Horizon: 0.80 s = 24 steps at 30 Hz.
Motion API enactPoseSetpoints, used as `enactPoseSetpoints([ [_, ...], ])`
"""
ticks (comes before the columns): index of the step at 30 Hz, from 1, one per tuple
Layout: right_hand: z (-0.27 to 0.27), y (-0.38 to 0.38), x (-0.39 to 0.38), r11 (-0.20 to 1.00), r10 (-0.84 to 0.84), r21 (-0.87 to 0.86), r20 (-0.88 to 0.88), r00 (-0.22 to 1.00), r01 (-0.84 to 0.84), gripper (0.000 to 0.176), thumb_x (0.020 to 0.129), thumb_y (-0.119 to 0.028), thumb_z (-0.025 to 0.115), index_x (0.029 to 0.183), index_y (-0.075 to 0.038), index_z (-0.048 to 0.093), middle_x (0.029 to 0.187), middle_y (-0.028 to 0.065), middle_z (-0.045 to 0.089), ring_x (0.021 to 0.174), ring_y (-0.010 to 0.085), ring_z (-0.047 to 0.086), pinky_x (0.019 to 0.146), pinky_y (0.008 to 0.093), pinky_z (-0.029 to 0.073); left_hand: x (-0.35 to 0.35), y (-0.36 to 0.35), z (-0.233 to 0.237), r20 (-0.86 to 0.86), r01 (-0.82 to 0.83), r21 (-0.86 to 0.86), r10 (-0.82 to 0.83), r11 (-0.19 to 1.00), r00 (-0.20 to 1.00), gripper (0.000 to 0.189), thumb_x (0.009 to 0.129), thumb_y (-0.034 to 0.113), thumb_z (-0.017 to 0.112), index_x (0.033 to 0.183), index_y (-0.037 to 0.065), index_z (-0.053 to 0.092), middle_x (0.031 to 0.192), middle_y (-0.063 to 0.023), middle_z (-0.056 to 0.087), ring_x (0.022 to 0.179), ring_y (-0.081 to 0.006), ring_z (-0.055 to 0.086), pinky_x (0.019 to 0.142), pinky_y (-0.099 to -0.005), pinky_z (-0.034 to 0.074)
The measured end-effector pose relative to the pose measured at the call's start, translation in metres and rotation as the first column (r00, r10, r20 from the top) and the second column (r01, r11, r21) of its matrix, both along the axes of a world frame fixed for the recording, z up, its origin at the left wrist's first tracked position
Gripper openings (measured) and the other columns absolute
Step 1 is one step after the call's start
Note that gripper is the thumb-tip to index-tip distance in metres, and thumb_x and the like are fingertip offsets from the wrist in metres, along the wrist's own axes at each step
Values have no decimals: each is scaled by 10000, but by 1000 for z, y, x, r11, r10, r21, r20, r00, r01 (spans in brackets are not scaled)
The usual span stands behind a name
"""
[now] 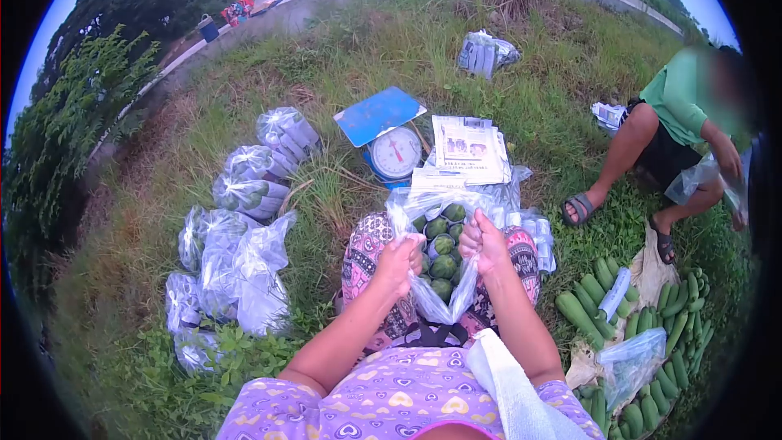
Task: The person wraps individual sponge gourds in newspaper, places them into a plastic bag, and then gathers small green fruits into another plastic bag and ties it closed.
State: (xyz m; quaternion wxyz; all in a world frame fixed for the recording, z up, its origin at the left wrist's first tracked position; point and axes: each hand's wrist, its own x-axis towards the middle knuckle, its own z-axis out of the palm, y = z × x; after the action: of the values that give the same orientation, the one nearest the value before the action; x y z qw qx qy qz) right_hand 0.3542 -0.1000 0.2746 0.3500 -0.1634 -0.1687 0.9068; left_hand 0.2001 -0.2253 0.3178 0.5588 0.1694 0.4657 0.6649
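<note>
A clear plastic bag (464,293) full of round green vegetables (442,246) stands between my knees with its mouth wide. My left hand (399,262) is closed on the left side of the bag's rim. On the opposite side, my right hand (485,243) grips the rim in the same way. Just beyond the bag is a dial scale (394,152) with a tilted blue pan (380,116). Beside it lies a stack of newspapers (468,149).
Filled plastic bags (261,273) line the grass on my left. Long green vegetables (582,310) lie on a sack at my right, with a loose plastic bag (634,363) over some. A person in a green shirt (683,98) sits at the right, handling a plastic bag (696,175).
</note>
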Motion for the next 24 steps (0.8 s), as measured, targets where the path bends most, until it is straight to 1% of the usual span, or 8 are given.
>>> enactPoseSetpoints([
  [4, -40, 1, -5, 990, -29, -136, 68, 997, 38, 324, 972, -353, 470, 718, -152, 466, 484, -43, 288, 381, 86, 245, 356, 244, 213, -29, 7, -50, -4, -83, -98, 83, 992, 997, 110, 904, 182, 555, 904, 75, 580, 562, 78, 344, 446, -49, 306, 414, -231, 243],
  [7, -50, -3, -8, 985, -15, -167, 189, 982, 47, 308, 979, -337, 458, 734, -150, 455, 489, -39, 294, 383, 89, 254, 356, 248, 218, -23, 11, -76, -239, -98, -182, 52, 978, 970, 122, 907, 184, 549, 955, 73, 559, 566, 85, 336, 453, -46, 303, 425, -231, 242],
  [9, -52, -2, -8, 983, -9, -177, 208, 978, 46, 305, 981, -332, 452, 737, -149, 449, 494, -39, 296, 384, 92, 254, 359, 249, 221, -27, 12, -68, -92, -49, -157, 35, 986, 995, 132, 914, 183, 540, 974, 66, 558, 562, 86, 316, 451, -46, 291, 424, -229, 233],
  [13, -47, -7, 5, 989, 13, -144, 164, 986, 11, 310, 984, -319, 450, 728, -145, 433, 503, -43, 285, 393, 89, 255, 364, 248, 223, -35, 14, -71, -73, 21, -107, -29, 994, 997, 105, 912, 172, 533, 917, 74, 571, 560, 85, 325, 443, -45, 290, 417, -230, 218],
  [16, -45, -6, 0, 996, 9, -89, 289, 957, 17, 306, 983, -311, 453, 727, -145, 424, 517, -46, 282, 404, 84, 265, 373, 239, 228, -33, 21, -74, -73, 26, -136, -36, 990, 997, 87, 908, 164, 536, 884, 87, 569, 559, 83, 329, 440, -47, 293, 416, -230, 216],
  [20, -40, 7, -1, 987, -59, 158, 563, 824, -37, 259, 970, -268, 470, 743, -148, 431, 557, -46, 354, 421, 75, 302, 385, 251, 253, -32, 32, -83, -35, 113, -158, -119, 981, 992, 61, 902, 170, 533, 867, 121, 525, 571, 85, 352, 457, -47, 320, 436, -237, 253],
  [21, -40, 13, 4, 969, -109, 238, 641, 760, -61, 185, 960, -234, 489, 817, -116, 503, 579, -46, 414, 458, 64, 352, 423, 245, 297, -33, 34, -84, -19, 127, -172, -132, 977, 991, 66, 901, 171, 533, 857, 123, 516, 571, 84, 354, 457, -48, 323, 437, -237, 258],
  [24, -36, 20, 18, 876, -316, 469, 731, 604, -109, 155, 952, -225, 511, 951, -76, 554, 625, -39, 494, 521, 65, 420, 492, 237, 353, -36, 38, -83, 17, 192, -199, -192, 961, 981, 88, 902, 172, 540, 841, 121, 504, 576, 71, 381, 462, -57, 349, 442, -232, 292],
])
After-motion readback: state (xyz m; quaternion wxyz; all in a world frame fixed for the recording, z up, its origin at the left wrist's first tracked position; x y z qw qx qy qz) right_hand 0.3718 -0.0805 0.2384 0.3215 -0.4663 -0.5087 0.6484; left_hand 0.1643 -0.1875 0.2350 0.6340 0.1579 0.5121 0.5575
